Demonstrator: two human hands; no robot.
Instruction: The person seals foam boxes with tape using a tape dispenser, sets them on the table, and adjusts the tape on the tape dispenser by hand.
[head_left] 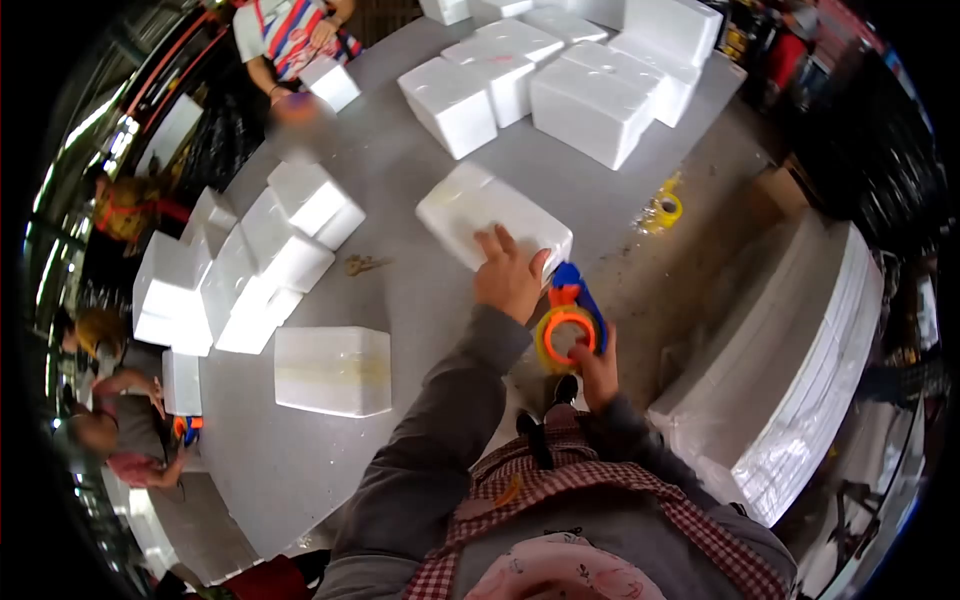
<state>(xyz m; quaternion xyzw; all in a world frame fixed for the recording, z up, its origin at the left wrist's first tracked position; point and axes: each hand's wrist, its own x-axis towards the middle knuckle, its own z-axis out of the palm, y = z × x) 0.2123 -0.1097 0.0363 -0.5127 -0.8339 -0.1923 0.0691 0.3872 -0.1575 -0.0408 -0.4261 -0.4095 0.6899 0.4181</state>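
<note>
Resting under splayed left hand (510, 284), foam box (490, 205); right hand (599, 372) gripping tape dispenser (588, 300)

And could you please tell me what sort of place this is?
Probably a packing workshop: white foam boxes stand on a grey table, and the right hand holds a tape dispenser.

Grey table (250, 450) with white foam boxes (490, 205) and small brownish object (363, 264) on top.

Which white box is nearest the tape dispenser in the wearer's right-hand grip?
The white box under the left-hand grip: its corner is right by the dispenser; other boxes on the table stand farther off.
</note>
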